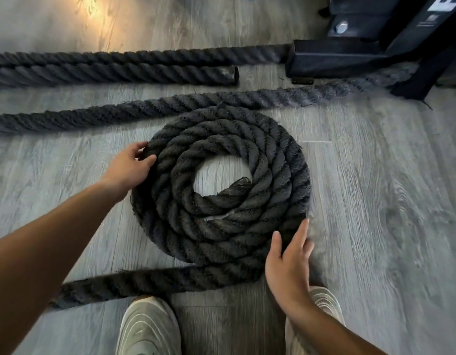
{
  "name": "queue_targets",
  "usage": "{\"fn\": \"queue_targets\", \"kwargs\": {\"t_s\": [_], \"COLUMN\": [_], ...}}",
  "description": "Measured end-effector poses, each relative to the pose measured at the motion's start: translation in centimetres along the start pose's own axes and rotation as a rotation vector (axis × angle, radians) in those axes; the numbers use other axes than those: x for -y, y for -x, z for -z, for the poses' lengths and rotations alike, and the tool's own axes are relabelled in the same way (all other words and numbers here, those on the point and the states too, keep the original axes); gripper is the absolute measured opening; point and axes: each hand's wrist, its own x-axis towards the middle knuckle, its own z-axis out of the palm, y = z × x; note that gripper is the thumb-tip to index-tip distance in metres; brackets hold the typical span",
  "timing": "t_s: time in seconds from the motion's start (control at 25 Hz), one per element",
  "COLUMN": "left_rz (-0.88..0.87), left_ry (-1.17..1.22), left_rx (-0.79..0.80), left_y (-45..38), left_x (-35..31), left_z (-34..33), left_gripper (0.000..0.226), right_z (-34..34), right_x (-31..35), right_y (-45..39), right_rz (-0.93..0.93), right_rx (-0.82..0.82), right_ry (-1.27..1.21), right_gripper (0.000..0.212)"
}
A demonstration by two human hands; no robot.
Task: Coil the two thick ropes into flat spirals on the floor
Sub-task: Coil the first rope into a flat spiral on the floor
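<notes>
A thick dark rope lies in a flat spiral (221,185) of about three turns on the grey wood floor, its inner end (238,187) showing in the open centre. Its loose tail (155,279) runs left along the floor in front of my shoes. My left hand (130,166) presses against the spiral's left outer edge, fingers on the rope. My right hand (288,262) rests flat with fingers apart against the lower right outer turn. Further back, a straight stretch of rope (170,106) touches the spiral's far side. Two more rope runs (114,66) lie side by side beyond it.
A black metal machine base (350,60) stands at the back right, with rope passing under it. My two pale shoes (148,329) stand just in front of the spiral. Bare grey floor (375,188) stretches to the right.
</notes>
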Motion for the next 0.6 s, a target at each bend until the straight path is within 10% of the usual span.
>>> {"fn": "queue_targets", "kwargs": {"t_s": [0.4,0.6], "left_rz": [0.204,0.311], "left_ry": [0.04,0.197], "left_rx": [-0.161,-0.13], "left_y": [7.0,7.3], "left_x": [5.8,5.5], "left_z": [-1.7,-1.8], "left_gripper": [0.057,0.05], "right_z": [3.2,2.1], "right_x": [5.2,4.3], "right_y": [-13.7,-12.6], "right_rz": [0.269,0.099], "right_rx": [0.031,-0.064], "right_ry": [0.157,0.058], "right_gripper": [0.058,0.059]}}
